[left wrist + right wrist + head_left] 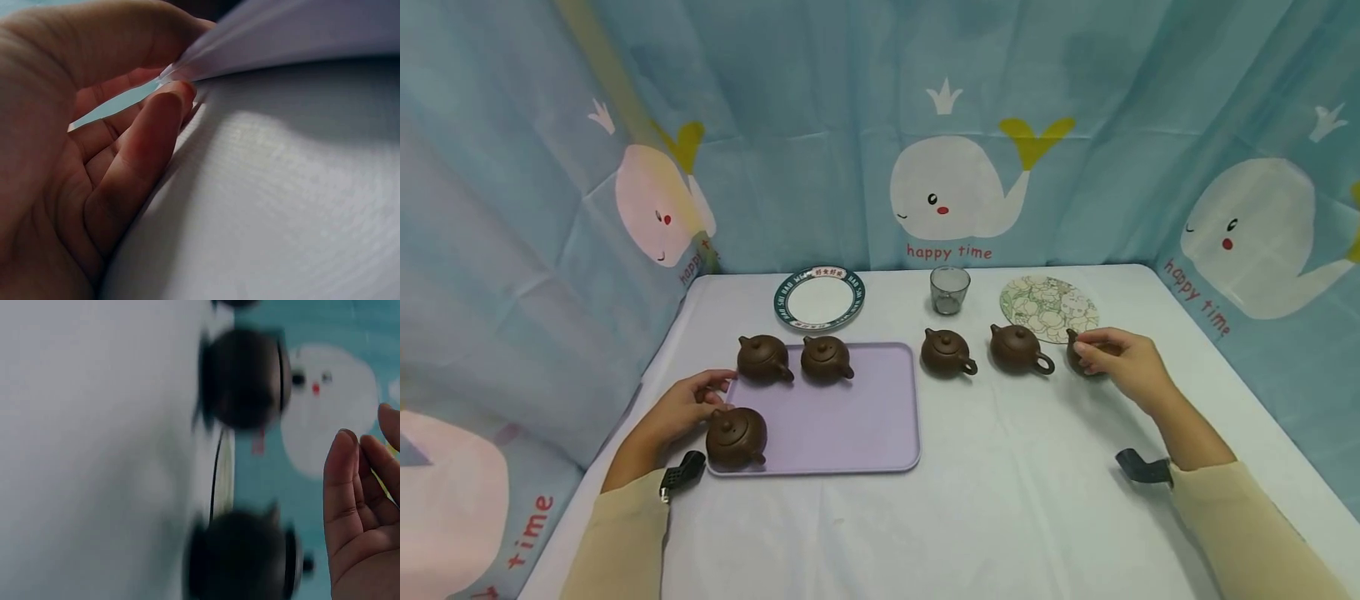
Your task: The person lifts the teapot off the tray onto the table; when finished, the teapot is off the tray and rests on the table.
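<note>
My left hand (688, 408) is at the left edge of a lilac tray (850, 425); in the left wrist view its thumb and fingers pinch the tray rim (219, 59). Three dark brown teapots are at the tray: a back-left one (762, 358), one beside it (825, 360), and a front-left one (736, 437) near my left fingers. Above the rightmost teapot (1077, 360) is my right hand (1123, 362), partly hiding it. In the right wrist view the right fingers are extended with nothing between them, apart from the nearest teapot (247, 556).
Two more teapots, one (947, 353) beside the tray and another (1018, 348) to its right, stand in a row. Behind them are a green-rimmed plate (782, 304), a clear glass (950, 292) and a round patterned mat (1048, 307). A whale-print curtain (820, 200) closes the back.
</note>
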The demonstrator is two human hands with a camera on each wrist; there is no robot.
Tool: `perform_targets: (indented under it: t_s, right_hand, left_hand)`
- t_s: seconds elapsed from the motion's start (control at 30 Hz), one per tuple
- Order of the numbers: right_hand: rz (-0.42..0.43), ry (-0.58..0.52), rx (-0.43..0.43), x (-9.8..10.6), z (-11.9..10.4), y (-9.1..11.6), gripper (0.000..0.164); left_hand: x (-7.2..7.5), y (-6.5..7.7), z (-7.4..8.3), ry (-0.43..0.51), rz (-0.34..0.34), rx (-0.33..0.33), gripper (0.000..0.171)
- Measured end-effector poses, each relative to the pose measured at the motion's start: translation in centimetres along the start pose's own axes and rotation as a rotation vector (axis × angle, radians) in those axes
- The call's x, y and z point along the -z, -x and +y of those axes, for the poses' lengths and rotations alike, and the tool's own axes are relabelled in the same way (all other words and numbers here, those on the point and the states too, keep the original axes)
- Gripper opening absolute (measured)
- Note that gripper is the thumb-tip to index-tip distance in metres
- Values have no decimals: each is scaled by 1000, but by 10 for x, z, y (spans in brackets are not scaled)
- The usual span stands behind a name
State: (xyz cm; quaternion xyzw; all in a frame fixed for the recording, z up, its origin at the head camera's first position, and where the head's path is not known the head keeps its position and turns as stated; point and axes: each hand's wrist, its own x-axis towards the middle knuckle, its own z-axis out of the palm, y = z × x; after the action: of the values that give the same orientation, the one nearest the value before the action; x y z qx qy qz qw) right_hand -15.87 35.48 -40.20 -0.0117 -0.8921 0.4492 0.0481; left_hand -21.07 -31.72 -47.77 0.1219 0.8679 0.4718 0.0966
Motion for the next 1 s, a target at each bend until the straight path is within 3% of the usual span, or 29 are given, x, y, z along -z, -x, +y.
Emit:
perform_targets:
  t_s: [0.17,0.37,0.67,1.0]
  right_hand:
    - [-121,-108,168,-52,-27,-8,32]
    - [-266,-106,271,-105,-68,-17,25]
    - [-459,-138,303,-171,-106,-40,28]
    - [-612,-189,231,-226,-123,-60,34]
  left_hand:
    - [-1,1,1,10,-3,4,58]
    - [-2,1,3,17,-9,4,59]
    - [1,0,4,-6,6,16,57]
    - [1,-1,3,-1,-4,27,57]
